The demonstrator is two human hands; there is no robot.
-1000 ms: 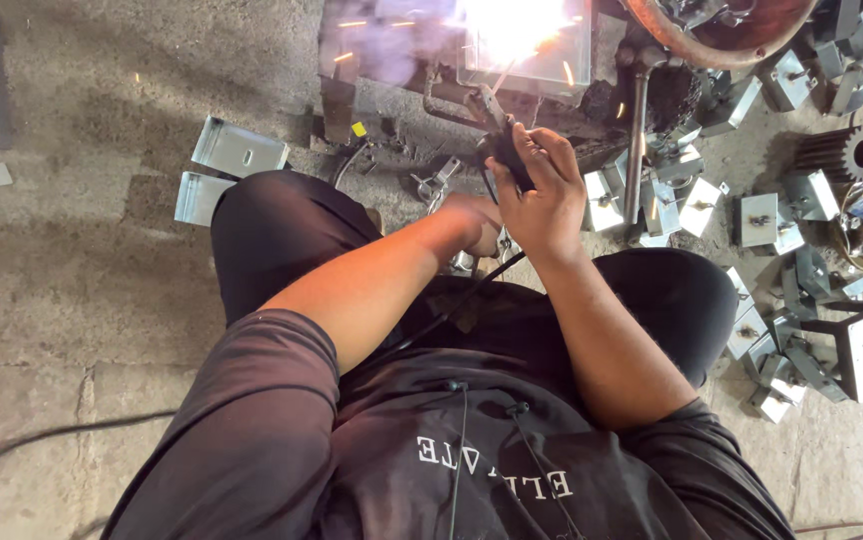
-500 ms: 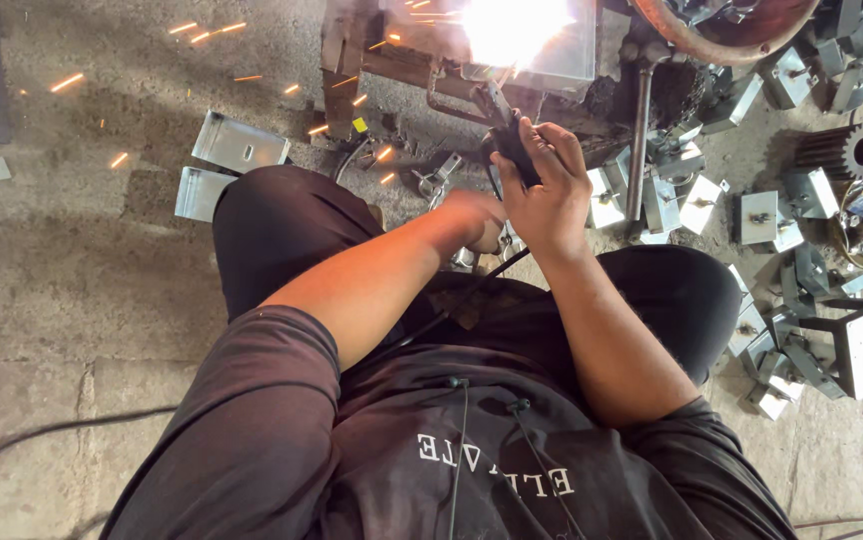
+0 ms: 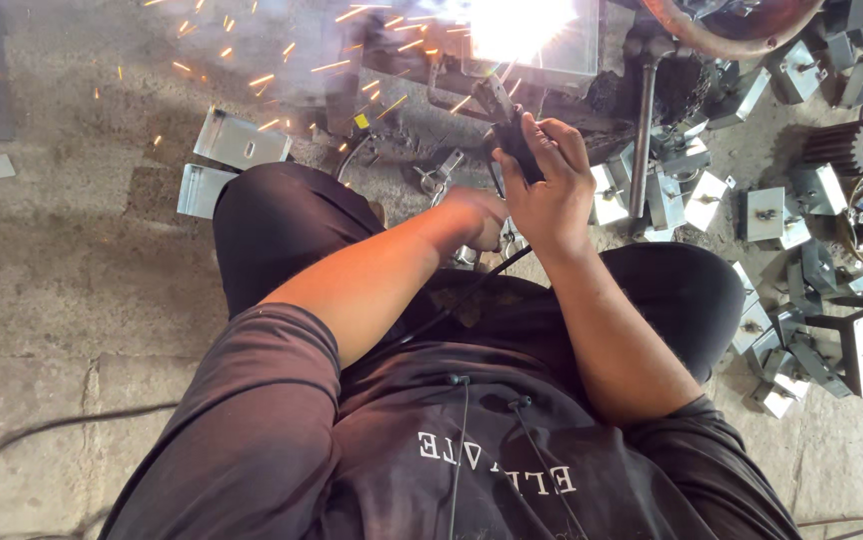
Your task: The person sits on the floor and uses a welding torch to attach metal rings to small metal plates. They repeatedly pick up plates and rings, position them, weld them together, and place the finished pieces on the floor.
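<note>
**Welding at the floor, sparks flying**

While sparks [image 3: 252,80] scatter away to the left of the hands, the right hand [image 3: 549,190] is closed around a dark welding holder [image 3: 514,140], its tip reaching into the white glare [image 3: 522,25] just ahead of the fingers. The left hand [image 3: 477,215] sits lower and just beside the right wrist, curled, but whether it grips anything cannot be told. The holder looks rigid and fairly light, best held by its insulated handle, well back from the hot tip; a black cable [image 3: 472,290] trails from below the hands across the lap. The glare washes out the workpiece, so the joint itself is unreadable. Small metal brackets [image 3: 712,200] lie heaped on the floor [image 3: 72,260] right of the hands, some cut off at the edge.
</note>
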